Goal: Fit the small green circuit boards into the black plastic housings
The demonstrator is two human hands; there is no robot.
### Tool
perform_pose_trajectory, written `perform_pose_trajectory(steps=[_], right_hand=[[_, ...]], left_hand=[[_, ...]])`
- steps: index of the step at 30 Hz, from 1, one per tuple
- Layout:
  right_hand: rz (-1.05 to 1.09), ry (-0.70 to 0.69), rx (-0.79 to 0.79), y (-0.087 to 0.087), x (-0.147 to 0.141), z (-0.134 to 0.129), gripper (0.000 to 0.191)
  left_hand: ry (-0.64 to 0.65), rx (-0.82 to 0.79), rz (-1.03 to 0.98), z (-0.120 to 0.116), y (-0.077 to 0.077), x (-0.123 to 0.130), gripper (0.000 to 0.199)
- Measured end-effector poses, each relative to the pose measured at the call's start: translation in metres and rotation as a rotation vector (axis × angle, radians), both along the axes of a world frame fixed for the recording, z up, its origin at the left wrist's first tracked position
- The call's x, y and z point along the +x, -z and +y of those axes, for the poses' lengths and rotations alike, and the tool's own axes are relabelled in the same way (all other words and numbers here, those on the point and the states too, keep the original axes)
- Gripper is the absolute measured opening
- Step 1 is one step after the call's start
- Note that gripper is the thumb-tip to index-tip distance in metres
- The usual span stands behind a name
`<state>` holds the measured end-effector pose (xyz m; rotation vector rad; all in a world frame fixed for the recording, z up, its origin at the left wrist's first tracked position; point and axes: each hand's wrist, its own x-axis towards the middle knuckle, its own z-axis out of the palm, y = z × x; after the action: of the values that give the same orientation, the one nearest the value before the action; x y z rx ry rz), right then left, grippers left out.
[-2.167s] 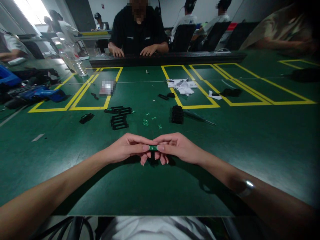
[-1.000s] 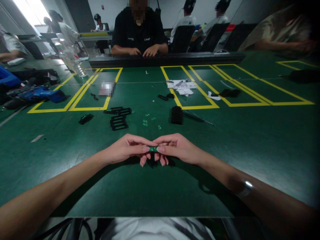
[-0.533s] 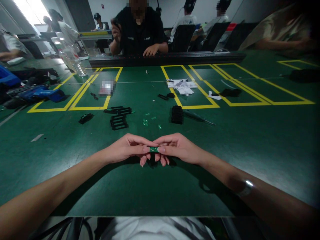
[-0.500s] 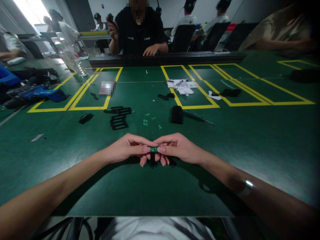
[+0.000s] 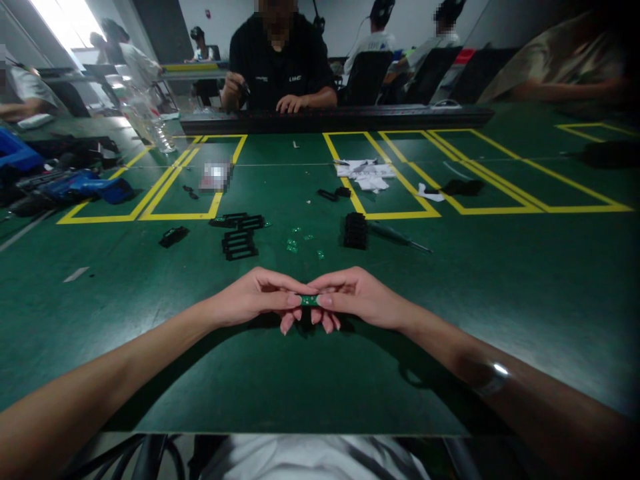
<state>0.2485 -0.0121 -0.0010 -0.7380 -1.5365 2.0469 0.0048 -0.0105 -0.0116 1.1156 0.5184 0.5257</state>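
Between both thumbs and fingertips, a small green circuit board [image 5: 309, 301] is pinched just above the table. My left hand [image 5: 265, 293] grips its left end and my right hand [image 5: 350, 293] its right end, with the fingertips meeting behind it. The thumbs cover both ends, so only the middle of the board shows. Beyond my hands lie several small green circuit boards [image 5: 292, 246]. Left of these are several black rectangular frames [image 5: 240, 245]; to their right stands a row of black plastic parts [image 5: 355, 231] beside a screwdriver [image 5: 400, 236].
A small black part [image 5: 173, 236] lies at left, near a blue power tool [image 5: 100, 185]. Farther back are a plastic bottle [image 5: 161, 137], crumpled white paper [image 5: 370, 175] and a long black bar [image 5: 335, 119]. A person in black sits across the green table [image 5: 310, 393].
My hands and the board stay almost still. Across the table, the other person's raised hand has come down toward the tabletop, and their other hand has shifted slightly left.
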Motion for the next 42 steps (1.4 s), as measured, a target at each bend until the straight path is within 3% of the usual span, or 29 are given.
perform_pose_trajectory(steps=[42], right_hand=[[0.002, 0.000, -0.002, -0.0001, 0.0006, 0.0004, 0.036]], left_hand=[[0.024, 0.018, -0.022, 0.0006, -0.0012, 0.0003, 0.028]])
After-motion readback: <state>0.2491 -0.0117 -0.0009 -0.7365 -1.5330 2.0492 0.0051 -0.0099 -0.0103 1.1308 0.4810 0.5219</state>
